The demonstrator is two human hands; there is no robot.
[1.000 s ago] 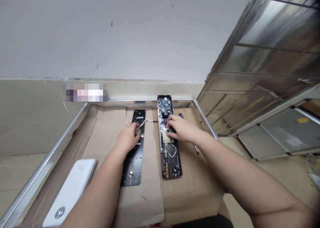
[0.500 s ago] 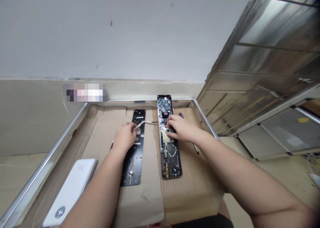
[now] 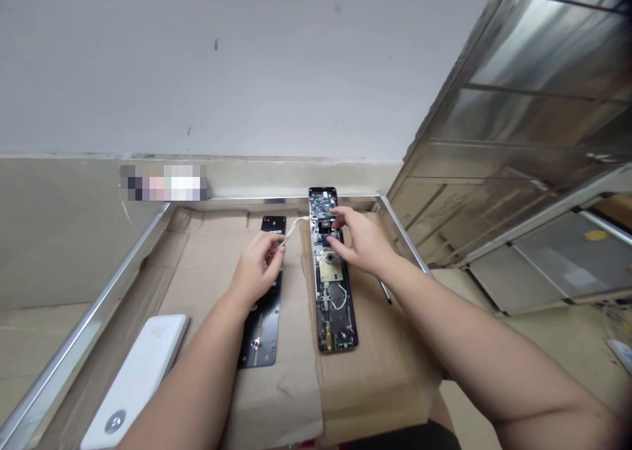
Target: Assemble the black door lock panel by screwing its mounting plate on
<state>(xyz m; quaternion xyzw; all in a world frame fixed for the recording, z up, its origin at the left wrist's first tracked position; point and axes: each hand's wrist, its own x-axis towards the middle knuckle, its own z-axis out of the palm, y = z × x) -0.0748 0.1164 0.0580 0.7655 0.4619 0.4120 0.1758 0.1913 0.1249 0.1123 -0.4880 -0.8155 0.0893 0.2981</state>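
Observation:
A long black door-lock housing (image 3: 338, 318) lies with its inside facing up, showing a circuit board (image 3: 322, 202) at the far end and a metal block (image 3: 330, 269) around its middle. From the housing a pale cable (image 3: 295, 226) runs left to my left hand (image 3: 259, 266), which is closed on it in a pinch. Over the upper part of the housing, my right hand (image 3: 363, 243) has thumb and forefinger apart; whether a fingertip touches the cable I cannot tell. Beneath my left hand lies a black perforated mounting plate (image 3: 269, 335), partly covered.
Cardboard (image 3: 380, 377) covers the metal-framed table (image 3: 89, 328). A white oblong cover (image 3: 141, 371) rests at the left. To the right of the housing, a thin dark rod (image 3: 386, 293) shows below my forearm. Behind stands a wall (image 3: 276, 75); metal panels (image 3: 533, 108) are at the right.
My right hand has moved up the housing from the metal block, its fingers spreading. My left hand has shifted slightly right and away from me with the cable, which now bends higher.

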